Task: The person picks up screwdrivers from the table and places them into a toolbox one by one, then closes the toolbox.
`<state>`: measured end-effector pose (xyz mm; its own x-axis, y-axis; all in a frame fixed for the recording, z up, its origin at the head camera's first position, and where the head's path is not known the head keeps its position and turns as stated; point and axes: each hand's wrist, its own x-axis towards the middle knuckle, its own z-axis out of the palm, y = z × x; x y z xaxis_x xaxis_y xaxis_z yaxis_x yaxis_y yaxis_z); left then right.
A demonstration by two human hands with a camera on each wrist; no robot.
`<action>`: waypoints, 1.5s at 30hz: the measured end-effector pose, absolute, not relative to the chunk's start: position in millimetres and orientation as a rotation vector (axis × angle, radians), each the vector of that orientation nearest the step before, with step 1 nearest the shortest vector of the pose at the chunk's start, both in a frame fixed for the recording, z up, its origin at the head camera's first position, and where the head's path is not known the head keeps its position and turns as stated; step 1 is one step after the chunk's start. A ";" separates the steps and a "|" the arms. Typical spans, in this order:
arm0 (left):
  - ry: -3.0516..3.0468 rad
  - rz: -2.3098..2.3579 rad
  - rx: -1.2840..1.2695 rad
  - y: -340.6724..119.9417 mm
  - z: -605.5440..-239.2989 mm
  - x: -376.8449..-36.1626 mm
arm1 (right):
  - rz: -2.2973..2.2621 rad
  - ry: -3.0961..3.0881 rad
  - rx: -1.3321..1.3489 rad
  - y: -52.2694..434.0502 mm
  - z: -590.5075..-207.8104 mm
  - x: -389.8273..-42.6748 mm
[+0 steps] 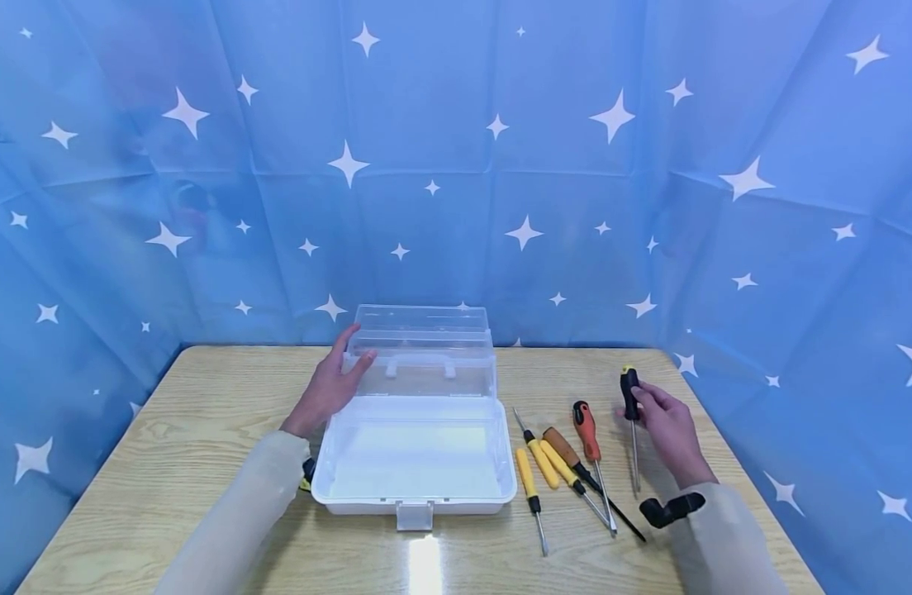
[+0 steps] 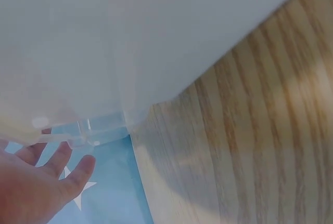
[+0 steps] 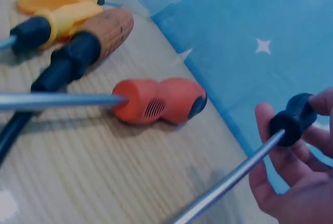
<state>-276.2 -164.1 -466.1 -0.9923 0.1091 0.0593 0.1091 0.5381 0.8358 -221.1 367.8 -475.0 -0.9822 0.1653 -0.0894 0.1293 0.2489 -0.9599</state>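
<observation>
An opened white toolbox (image 1: 413,454) stands in the middle of the table, its clear lid (image 1: 426,376) raised at the back. My left hand (image 1: 331,387) holds the lid at its left edge, thumb in front and fingers behind. In the left wrist view, the fingers (image 2: 78,174) curve at the lid's translucent edge. My right hand (image 1: 670,430) grips a screwdriver (image 1: 630,401) by its black, yellow-tipped handle, the shaft pointing down towards the table. In the right wrist view, thumb and fingers surround that handle (image 3: 289,125).
Between box and right hand lie a red screwdriver (image 1: 586,430), a brown-handled screwdriver (image 1: 562,446) and several yellow-handled ones (image 1: 526,475). A small black and yellow item (image 1: 306,478) shows partly behind the left sleeve. A blue starred curtain (image 1: 441,248) surrounds the wooden table (image 1: 203,430).
</observation>
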 end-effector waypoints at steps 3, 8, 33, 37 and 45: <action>2.760 1.497 0.199 -164.0 -465.7 -276.5 | 1.917 -2.437 -0.255 364.1 -471.9 -222.7; 2.765 1.515 0.222 -163.6 -465.6 -275.6 | 1.929 -2.447 -0.251 354.1 -463.1 -223.9; 2.765 1.570 0.270 -164.8 -468.9 -276.1 | 1.901 -2.644 0.029 298.8 -433.0 -237.2; 2.767 1.571 0.267 -165.3 -469.5 -276.5 | 2.004 -2.636 0.075 291.2 -431.0 -238.8; 2.749 1.576 0.240 -165.6 -469.9 -276.6 | 1.998 -2.667 0.169 281.7 -424.6 -237.6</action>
<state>-276.6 -165.6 -469.9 -0.9879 0.1130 0.1059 0.1485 0.4967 0.8551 -237.6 281.7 -424.6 -0.9760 -0.1962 -0.0946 0.0357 0.2846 -0.9580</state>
